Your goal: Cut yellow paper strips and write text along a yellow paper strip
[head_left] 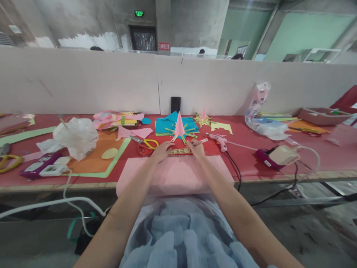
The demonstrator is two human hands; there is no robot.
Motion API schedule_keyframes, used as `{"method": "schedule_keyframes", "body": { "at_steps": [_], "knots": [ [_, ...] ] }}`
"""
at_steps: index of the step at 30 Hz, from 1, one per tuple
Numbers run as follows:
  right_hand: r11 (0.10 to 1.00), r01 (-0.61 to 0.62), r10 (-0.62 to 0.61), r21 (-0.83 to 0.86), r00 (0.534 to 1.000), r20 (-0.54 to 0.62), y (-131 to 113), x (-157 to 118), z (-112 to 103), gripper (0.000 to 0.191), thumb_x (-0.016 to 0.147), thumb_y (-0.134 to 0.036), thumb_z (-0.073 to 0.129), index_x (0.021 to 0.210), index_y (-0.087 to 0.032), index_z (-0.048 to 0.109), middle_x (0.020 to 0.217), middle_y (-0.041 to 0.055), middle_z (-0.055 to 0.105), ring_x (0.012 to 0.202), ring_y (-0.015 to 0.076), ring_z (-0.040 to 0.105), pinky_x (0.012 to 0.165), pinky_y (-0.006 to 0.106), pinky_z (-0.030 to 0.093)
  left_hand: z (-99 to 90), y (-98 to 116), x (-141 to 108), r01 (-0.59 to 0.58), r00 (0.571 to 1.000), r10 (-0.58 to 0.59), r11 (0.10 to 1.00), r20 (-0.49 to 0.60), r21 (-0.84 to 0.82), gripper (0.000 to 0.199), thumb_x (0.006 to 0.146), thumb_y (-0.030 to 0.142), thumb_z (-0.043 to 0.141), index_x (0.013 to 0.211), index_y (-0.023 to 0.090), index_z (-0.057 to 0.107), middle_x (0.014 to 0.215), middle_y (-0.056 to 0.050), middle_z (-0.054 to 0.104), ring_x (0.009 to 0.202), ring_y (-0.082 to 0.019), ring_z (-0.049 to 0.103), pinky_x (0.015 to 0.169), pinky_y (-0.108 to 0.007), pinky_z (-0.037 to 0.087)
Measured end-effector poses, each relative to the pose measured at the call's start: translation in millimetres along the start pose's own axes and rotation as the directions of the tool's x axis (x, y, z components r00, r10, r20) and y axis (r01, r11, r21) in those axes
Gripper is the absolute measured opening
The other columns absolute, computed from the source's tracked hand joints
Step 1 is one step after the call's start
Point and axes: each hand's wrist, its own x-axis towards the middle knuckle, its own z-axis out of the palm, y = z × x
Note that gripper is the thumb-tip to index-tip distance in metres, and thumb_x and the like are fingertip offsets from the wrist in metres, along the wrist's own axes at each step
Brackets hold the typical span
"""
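Over at the red desk point(242, 128), the person leans in with both arms stretched forward over a pink sheet point(175, 175) at the near edge. The right hand point(197, 148) is closed around a pale pen point(203, 141), its tip side hard to make out. The left hand point(162, 151) is down by the near end of the work, fingers curled; from here I cannot tell whether they grip anything. Between the two hands lies a yellowish patterned strip point(180, 151). Just beyond them stands a pink cone point(179, 125), upright, with patterned strips spreading out around its base like a star, in front of blue paper point(162, 123). A second, similar cone point(203, 113) stands farther back to the right. Yellow-handled scissors point(151, 143) lie just left of the left hand, and a pink glue gun point(221, 142) lies to the right of the right hand, its dark cord dropping over the edge. Behind, a black phone point(175, 105) leans against the white partition point(111, 82).
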Motion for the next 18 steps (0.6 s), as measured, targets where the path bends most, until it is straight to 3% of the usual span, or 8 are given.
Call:
{"method": "schedule_keyframes", "body": {
  "at_steps": [18],
  "knots": [
    [0.995, -0.006, 0.007, -0.101, 1.000, 0.012, -0.3, -0.1, -0.1, 0.032, 0.074, -0.045, 0.053, 0.056, -0.023, 0.041, 0.045, -0.0032, 0.055, 0.045, 0.0126, 0.050, 0.045, 0.022, 0.034, 0.5, -0.7, -0.2, -0.001, 1.000, 0.001, 1.000, -0.002, -0.007, 0.035, 0.087, 0.024, 0.045, 0.120, 0.023, 0.058, 0.136, -0.004, 0.051, 0.126, -0.019, 0.045, 0.109, -0.037, 0.032]
  ]
}}
